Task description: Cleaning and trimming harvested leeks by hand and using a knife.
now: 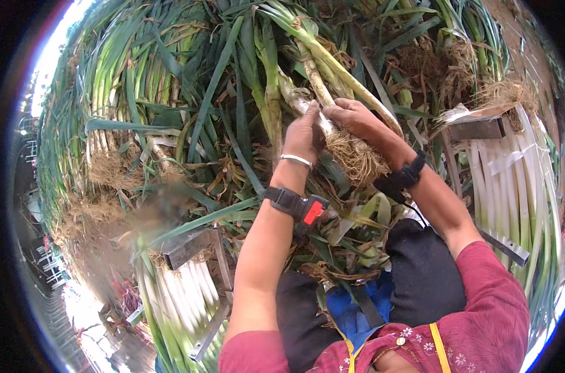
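Note:
Both my hands are closed around a small clump of leeks (316,81) with dirty, peeling outer skins. My left hand (302,138) grips a thick white stalk just above the root end, thumb pointing up along it. Pressed close beside it, my right hand (360,121) pinches the stalks with its fingers. A bushy tangle of pale brown roots (357,156) hangs below the hands, toward my body. The green tops slant away from me into the pile. Some of my fingers are hidden behind the stalks.
Unpeeled leeks (133,81) lie heaped at the left and far side. Cleaned white leeks (183,292) rest on a metal rack (220,264) at near left; another cleaned bundle (506,180) lies by a metal bracket (506,245) at right. Stripped leaves (351,248) litter the space before my knees.

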The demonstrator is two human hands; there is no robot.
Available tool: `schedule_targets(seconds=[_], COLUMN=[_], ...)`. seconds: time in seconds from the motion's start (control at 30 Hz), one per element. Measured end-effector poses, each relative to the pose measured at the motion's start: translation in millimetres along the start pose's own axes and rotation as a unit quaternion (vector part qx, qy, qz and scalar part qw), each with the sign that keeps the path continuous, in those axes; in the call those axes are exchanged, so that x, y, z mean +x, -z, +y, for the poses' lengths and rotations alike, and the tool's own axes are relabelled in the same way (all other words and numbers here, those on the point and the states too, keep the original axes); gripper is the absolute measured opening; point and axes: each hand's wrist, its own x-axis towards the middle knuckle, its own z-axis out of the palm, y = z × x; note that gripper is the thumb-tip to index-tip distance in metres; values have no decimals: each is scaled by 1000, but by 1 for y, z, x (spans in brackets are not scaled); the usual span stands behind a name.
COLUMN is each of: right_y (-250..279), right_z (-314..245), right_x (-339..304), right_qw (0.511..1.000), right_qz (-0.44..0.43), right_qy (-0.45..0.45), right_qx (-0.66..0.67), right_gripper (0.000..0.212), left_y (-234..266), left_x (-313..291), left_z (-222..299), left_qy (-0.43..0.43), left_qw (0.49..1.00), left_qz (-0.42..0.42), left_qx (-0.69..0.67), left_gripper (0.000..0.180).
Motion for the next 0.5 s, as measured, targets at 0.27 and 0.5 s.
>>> schedule_targets(seconds=[0.27,0.5], right_y=[55,81], right_z=[-67,-80], right_x=[-41,-49], right_qw=[946,758], right_qz=[-101,-254], right_qy=[20,8], right_qx=[309,601], right_gripper=[35,41], left_y=[36,45], left_x=[-13,-35], left_z=[20,74], left_qy=[4,54], left_qw=[992,998], left_qz=[92,-35], left_qx=[83,-10], left_gripper=[28,24])
